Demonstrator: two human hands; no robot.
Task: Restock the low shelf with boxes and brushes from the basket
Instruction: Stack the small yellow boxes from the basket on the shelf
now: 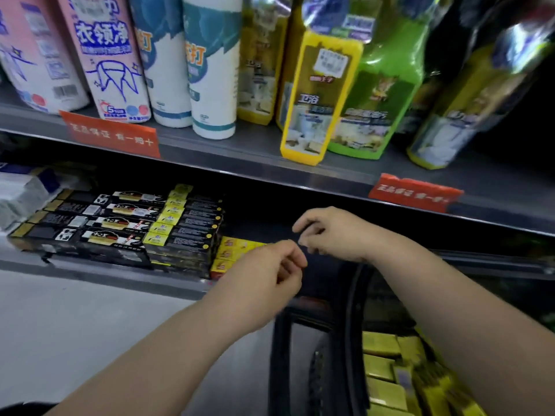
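Shelving: low shelf [99, 274] stocked left, dark gap right.
Hands: left hand [270, 274], right hand [327, 232] loosely curled, seemingly empty.
Risk: I feared knocking stacked black boxes [120, 226] when filling from basket [390, 382].

Light falls from above onto the upper shelf [210, 145] in front of me, while the low shelf [90, 265] beneath it sits in deep shadow with its back nearly black. Glare flashes off the foil-wrapped bottles [495, 70] at the top right, which are smeared by motion blur, and straight shelf edges bow with wide-angle distortion. My left hand [270, 274] and right hand [327, 232] look soft and evenly lit, and the basket [282, 355] below is dim and blurred.
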